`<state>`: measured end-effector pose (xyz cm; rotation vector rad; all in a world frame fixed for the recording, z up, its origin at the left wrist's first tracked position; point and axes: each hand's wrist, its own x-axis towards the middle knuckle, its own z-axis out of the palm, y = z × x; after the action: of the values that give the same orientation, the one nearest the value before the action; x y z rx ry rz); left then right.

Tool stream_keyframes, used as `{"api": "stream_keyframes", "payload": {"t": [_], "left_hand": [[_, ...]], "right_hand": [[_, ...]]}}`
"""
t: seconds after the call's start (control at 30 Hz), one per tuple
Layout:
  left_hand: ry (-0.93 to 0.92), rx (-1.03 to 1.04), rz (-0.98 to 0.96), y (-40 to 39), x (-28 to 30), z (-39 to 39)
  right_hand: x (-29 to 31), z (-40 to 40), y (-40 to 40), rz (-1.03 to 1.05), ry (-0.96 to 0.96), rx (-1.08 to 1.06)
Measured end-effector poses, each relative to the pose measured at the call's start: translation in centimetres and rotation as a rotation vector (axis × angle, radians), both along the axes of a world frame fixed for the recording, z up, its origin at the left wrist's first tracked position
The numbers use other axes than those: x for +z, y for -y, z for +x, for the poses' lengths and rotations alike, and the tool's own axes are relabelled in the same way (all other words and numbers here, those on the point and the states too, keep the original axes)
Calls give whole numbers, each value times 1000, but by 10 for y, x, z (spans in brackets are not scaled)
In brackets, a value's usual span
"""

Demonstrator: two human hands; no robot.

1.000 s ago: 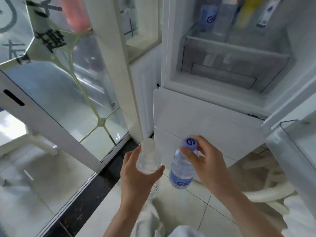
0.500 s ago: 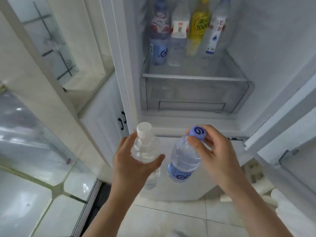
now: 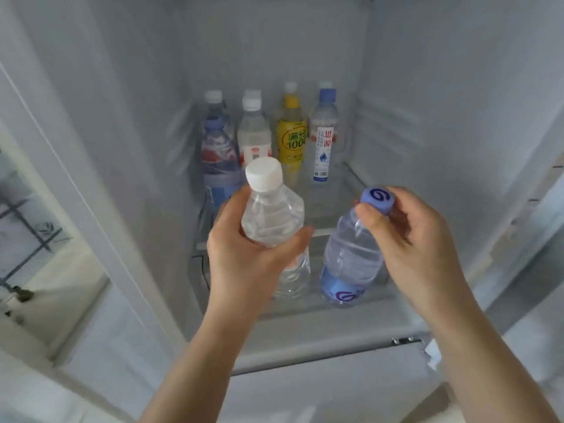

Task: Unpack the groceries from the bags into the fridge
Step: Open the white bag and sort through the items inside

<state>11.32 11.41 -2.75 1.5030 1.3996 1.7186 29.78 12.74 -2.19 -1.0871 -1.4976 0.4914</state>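
While four bottles (image 3: 268,132) already stand at the back of the fridge shelf (image 3: 335,193), left hand (image 3: 244,254) fingers wrap the clear bottle (image 3: 271,221) and right hand (image 3: 409,239) fingers pinch the blue-capped bottle (image 3: 351,257) by its cap, both not yet shelved.

The left hand (image 3: 244,257) grips a clear water bottle (image 3: 274,221) with a white cap; the right hand (image 3: 409,239) pinches a blue-capped bottle (image 3: 351,254) near its top. Both are held before the open fridge (image 3: 427,117), where four bottles (image 3: 291,138) stand in a row on the shelf (image 3: 335,190).
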Motion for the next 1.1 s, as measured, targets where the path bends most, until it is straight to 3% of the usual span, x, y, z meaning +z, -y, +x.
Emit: {"api": "stream_keyframes", "payload": {"t": [0.2,0.53,0.77,0.97,1.1], "left_hand": [[-1,-4,113,-76,30,26],[-87,77,194,-179,11,51],[21,36,227,-203,1,57],[23,2,257,-198,2,55],[-92,-41,254,-193,-10,50]], "right_hand": [[35,1,-65,111,12,-88],[35,-7,-161,65,-82,-30],[25,-7,-195,104,-34,-35],[19,-8,-196,-6,-41,-43],[2,-8,-176,-52,-45,66]]}}
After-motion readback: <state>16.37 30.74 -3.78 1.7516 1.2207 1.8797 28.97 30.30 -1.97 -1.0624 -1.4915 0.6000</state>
